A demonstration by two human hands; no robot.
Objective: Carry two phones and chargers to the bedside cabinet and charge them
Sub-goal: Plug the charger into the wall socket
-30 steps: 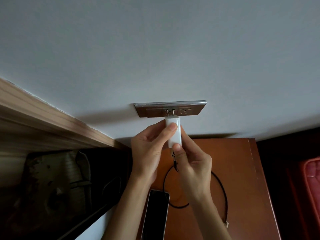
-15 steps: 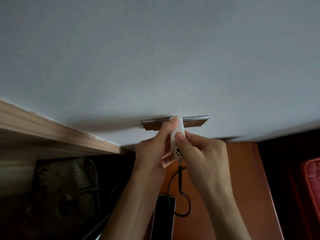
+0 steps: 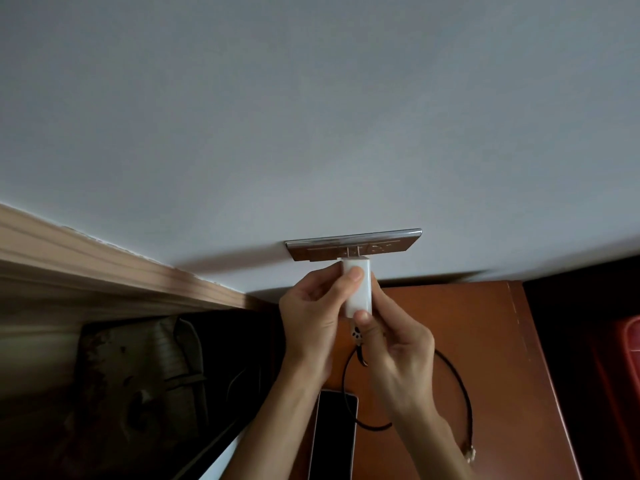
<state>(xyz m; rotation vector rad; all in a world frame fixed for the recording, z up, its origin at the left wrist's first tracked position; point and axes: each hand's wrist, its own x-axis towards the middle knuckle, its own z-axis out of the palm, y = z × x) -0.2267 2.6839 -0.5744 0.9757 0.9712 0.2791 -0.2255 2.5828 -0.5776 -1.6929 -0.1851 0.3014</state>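
Head view shows both hands pinching a white charger block (image 3: 356, 287) just under the wall socket plate (image 3: 353, 244): the left hand (image 3: 311, 317) presses thumb and fingers on its upper part, the right hand (image 3: 394, 344) grips its lower end beside the cable plug. Whether the prongs are seated cannot be told; the block's top sits right at the plate's lower edge. To do this step well, I judge the block should be kept square to the plate, the prongs lined up with the slots above the grip, and pushed straight along its length, with no sideways rocking. The block's long axis runs from the grip up to the socket, prong end toward the wall, cable end toward the person. Below the grip the black cable (image 3: 460, 393) loops across the bedside cabinet (image 3: 512, 358), its free connector lying loose, and one phone (image 3: 334, 434) lies screen-up beneath the wrists.
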